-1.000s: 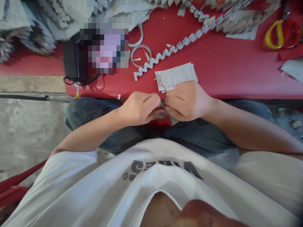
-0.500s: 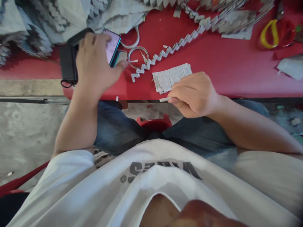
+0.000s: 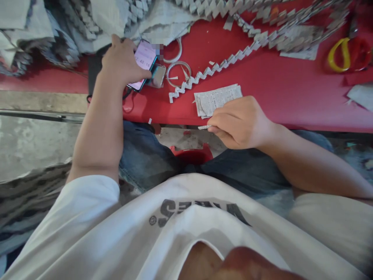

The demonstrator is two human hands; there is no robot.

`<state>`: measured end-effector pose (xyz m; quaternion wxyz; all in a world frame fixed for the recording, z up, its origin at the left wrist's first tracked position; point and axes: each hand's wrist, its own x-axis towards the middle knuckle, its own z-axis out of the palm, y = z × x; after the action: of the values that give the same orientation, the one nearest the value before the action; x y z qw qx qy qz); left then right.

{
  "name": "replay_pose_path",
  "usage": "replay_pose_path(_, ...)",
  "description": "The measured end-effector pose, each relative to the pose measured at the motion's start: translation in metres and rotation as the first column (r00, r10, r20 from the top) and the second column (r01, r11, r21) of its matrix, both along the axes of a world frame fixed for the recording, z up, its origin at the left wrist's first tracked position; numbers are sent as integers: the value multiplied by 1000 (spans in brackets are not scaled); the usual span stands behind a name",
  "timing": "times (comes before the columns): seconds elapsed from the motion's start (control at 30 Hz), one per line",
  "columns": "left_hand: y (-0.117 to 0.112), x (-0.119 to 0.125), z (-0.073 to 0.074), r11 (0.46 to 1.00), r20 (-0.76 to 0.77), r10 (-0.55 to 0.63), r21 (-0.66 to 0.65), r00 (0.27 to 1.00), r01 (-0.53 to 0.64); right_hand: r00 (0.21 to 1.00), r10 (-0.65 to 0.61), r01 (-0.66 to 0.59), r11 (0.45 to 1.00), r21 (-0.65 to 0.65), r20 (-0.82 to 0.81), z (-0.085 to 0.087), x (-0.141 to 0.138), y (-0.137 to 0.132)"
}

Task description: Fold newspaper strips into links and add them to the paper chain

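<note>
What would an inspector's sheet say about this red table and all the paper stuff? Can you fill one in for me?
Surface: red tabletop, shiny near the front edge.
Job's things: small paper strip in the right hand; printed paper stack partly hidden by that hand; zigzag paper chain behind the stack; lit phone.
Clutter: two rings near the chain's end; yellow-handled scissors at far right; folded-paper heaps at back left.
Hands: right pinches the strip by the table's front edge; left hand is over the phone, grip unclear.
Cables: dark cord beside the phone, mostly hidden.
Surroundings: grey floor.
</note>
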<state>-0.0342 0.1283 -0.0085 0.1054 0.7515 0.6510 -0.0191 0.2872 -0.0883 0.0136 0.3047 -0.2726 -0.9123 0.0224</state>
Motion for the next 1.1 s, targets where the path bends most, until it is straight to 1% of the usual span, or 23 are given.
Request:
replay_pose_path(0.23,6,-5,-4,1000,32,24,-4,999,-24,1000,20,-20,1000,6,-5,-1,-1,2)
replay_pose_path(0.37,11,-8,-10,997,71,76,4,995,-76,1000,16,-16,1000,12,0,-2,-1,3)
replay_pose_path(0.47,15,-9,-14,994,69,111,12,991,-112,1000,9,-9,1000,16,6,-3,0,4)
replay_pose_path(0.73,18,-11,-24,988,72,147,40,986,-151,1000,-12,11,1000,26,18,-7,1,4)
replay_pose_path(0.9,15,-16,-25,992,133,124,19,983,-127,999,-23,22,999,25,33,-5,3,5)
replay_pose_path(1.1,10,-14,-24,987,147,152,27,977,-157,991,-49,49,999,3,123,-6,3,7)
